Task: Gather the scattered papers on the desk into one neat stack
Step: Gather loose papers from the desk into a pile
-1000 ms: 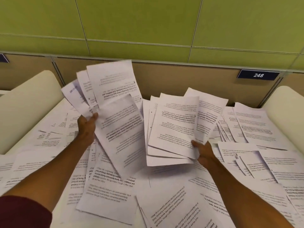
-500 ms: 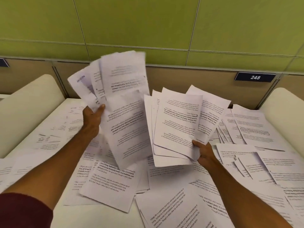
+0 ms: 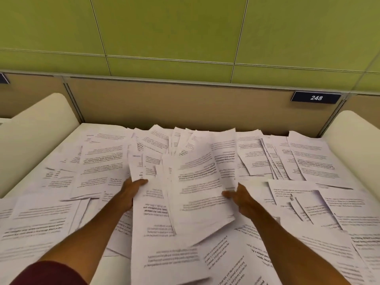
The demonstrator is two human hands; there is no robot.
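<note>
Pinching its side edges, left hand (image 3: pixel 134 190) & right hand (image 3: pixel 239 199) hold a loose paper bundle (image 3: pixel 197 182) down-left of the 248 plate (image 3: pixel 316 97). Bundle looks light, floppy, slippery; best taken at edges w/ support beneath.

Papers (image 3: pixel 197 182): thin white sheets, matt, black print, some edges curled. Desk (image 3: pixel 115 272): smooth off-white top, slight sheen. Side dividers (image 3: pixel 39 128): cream, smooth, matt. Back partition (image 3: pixel 174 103): tan, matt, cloth-like. Wall panels (image 3: pixel 164 27): green, matt, even. Number plate (image 3: pixel 316 97): dark, smooth. Sleeve (image 3: pixel 51 274): maroon cloth.
</note>
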